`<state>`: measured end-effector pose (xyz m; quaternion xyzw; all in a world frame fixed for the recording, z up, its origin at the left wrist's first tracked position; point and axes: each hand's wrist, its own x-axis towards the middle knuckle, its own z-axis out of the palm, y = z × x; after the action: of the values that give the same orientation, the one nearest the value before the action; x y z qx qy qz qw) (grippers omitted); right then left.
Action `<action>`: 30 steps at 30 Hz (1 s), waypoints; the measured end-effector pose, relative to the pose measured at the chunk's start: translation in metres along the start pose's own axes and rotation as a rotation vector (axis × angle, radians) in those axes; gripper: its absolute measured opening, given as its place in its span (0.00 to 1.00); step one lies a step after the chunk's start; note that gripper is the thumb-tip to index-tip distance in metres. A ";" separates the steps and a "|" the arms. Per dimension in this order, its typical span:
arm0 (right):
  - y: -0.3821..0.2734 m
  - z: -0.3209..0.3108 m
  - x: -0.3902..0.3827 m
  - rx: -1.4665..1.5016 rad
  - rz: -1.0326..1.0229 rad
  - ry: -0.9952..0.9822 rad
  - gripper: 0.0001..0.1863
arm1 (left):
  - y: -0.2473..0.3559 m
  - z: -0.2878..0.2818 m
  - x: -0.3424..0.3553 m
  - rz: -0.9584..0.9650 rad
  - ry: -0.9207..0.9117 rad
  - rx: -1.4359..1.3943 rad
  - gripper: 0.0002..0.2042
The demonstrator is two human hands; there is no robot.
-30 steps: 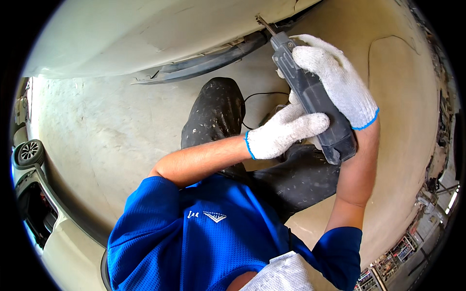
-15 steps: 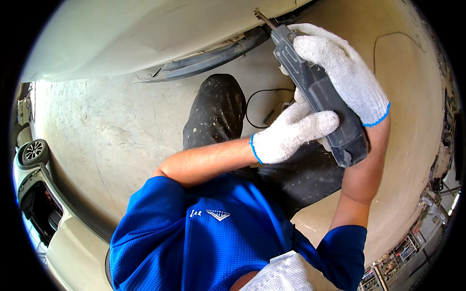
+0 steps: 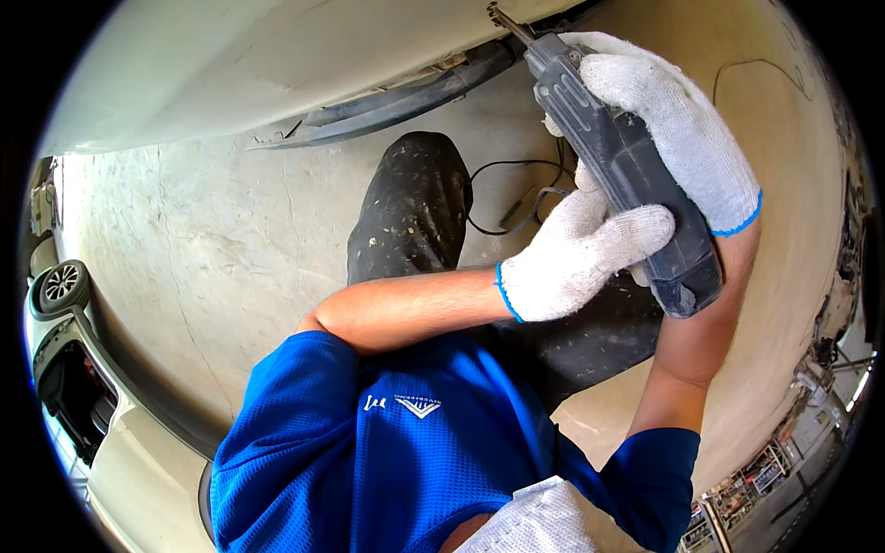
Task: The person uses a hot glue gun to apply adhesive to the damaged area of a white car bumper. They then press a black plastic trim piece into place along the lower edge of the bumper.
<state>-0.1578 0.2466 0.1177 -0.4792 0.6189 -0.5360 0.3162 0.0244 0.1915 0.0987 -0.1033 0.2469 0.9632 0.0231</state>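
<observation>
A long, dark grey-black power tool (image 3: 613, 152) with ribbed sides slants across the space in front of me. From its nose a thin metal shaft (image 3: 513, 23) sticks out toward the car panel's lower edge; whether they touch I cannot tell. My right hand (image 3: 678, 124), in a white knit glove with a blue cuff, wraps over the front half of the body. Lower down, my gloved left hand (image 3: 585, 253) grips the rear part, its thumb lying across the casing. The tool's underside and several fingers are hidden behind it.
A pale car body panel (image 3: 277, 64) spans the top, with a dark trim strip (image 3: 406, 106) hanging beneath it. Black cable (image 3: 502, 166) loops on the concrete floor (image 3: 230, 221) beside my knee (image 3: 410, 198). Another car (image 3: 138, 461) with an open doorway stands at left; parts racks (image 3: 756, 479) line the lower right.
Both hands and the tool have shifted slightly to the right, with the tool's nose a little higher. Both hands keep their hold on it.
</observation>
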 end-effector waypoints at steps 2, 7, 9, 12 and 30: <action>0.007 -0.001 0.002 -0.041 -0.072 -0.029 0.19 | -0.002 -0.001 0.000 0.002 0.003 -0.018 0.28; 0.005 0.000 0.003 -0.095 -0.064 -0.052 0.19 | 0.000 -0.002 -0.002 0.009 0.003 0.027 0.28; 0.005 0.001 0.005 -0.107 -0.057 -0.061 0.20 | 0.000 -0.003 -0.002 0.033 -0.006 0.036 0.28; 0.002 0.001 0.006 -0.124 -0.047 -0.068 0.20 | -0.003 -0.005 -0.001 0.075 -0.013 0.059 0.29; 0.000 0.006 0.006 -0.127 0.003 -0.105 0.20 | -0.006 0.002 0.002 0.087 0.020 0.025 0.20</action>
<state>-0.1544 0.2391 0.1171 -0.5247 0.6350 -0.4694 0.3180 0.0225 0.1983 0.0974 -0.1017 0.2632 0.9592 -0.0198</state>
